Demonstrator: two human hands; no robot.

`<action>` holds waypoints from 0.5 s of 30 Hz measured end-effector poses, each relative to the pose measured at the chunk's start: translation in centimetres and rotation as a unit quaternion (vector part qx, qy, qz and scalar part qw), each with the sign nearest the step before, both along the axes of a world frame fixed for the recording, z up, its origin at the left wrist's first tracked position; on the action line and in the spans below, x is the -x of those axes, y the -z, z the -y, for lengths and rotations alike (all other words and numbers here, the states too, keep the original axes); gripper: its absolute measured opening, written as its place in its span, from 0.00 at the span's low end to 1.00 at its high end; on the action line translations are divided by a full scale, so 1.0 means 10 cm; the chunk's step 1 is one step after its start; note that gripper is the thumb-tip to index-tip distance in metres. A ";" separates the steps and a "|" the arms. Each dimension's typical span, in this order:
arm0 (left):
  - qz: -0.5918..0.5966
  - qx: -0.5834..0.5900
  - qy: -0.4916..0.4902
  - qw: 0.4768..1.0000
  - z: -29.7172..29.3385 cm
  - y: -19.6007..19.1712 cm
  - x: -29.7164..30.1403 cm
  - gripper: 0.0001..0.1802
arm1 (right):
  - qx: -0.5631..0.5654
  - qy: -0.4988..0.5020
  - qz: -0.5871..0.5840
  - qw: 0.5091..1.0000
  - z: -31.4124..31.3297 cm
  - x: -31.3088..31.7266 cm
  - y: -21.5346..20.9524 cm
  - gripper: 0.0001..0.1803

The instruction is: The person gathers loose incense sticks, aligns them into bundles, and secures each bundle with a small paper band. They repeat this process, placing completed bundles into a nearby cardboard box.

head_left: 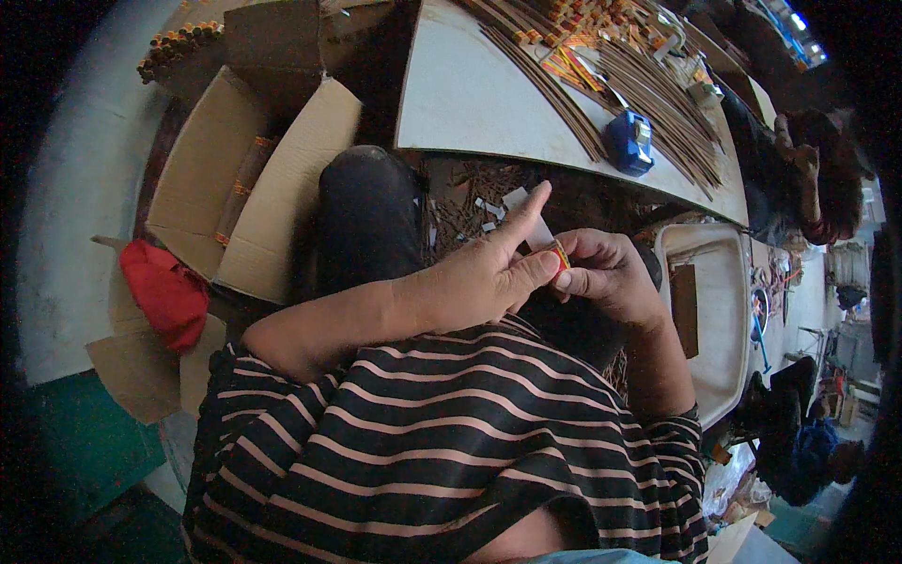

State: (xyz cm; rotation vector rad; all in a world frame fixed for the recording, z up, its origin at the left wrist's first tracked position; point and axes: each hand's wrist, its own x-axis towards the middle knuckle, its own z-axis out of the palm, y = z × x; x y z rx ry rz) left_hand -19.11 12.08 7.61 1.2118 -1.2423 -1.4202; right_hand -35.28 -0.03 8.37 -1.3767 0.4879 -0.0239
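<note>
In front of my lap, both hands meet at a small red and yellow paper label [562, 256]. My left hand [479, 273] pinches it from the left, thumb pressed on it, with one finger stretched out straight and away. My right hand [606, 273] grips its other side between thumb and bent fingers. A pale whitish strip [537, 235] shows between the hands; whether it joins the label cannot be made out. What lies inside or behind the label is hidden by my fingers.
Ahead, a white table [460, 94] bears thin brown sticks [658, 113], labels [573, 70] and a blue tape dispenser [629, 143]. An open cardboard box [291, 188] and red cloth [164, 293] are at left. A white tub [723, 320] stands right; people sit beyond.
</note>
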 end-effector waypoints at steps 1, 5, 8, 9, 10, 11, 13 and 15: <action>0.000 -0.028 0.006 1.000 0.00 -0.02 -0.01 0.41 | -0.001 -0.013 -0.018 1.000 0.01 0.00 -0.02 0.14; -0.056 -0.084 0.005 0.995 0.01 0.11 0.02 0.44 | 0.019 -0.025 0.016 0.999 -0.01 -0.05 -0.13 0.17; -0.052 -0.109 0.005 0.993 0.04 0.04 0.02 0.45 | 0.057 -0.041 0.007 0.998 0.02 -0.07 -0.18 0.18; -0.068 -0.100 0.006 0.993 0.04 0.05 0.01 0.45 | 0.067 -0.052 -0.016 0.996 0.04 -0.08 -0.25 0.18; -0.085 -0.091 0.007 0.992 0.05 0.07 0.00 0.45 | 0.077 -0.062 -0.039 0.994 0.06 -0.09 -0.29 0.18; -0.101 -0.083 0.008 0.991 0.05 0.08 -0.01 0.46 | 0.127 -0.076 -0.029 0.989 0.09 -0.09 -0.27 0.18; -0.119 -0.088 0.012 0.989 0.05 0.12 -0.03 0.45 | 0.225 -0.104 -0.008 0.969 0.14 -0.09 -0.22 0.17; -0.140 -0.091 0.015 0.986 0.05 0.11 -0.03 0.44 | 0.231 -0.097 0.014 0.968 0.15 -0.13 -0.24 0.16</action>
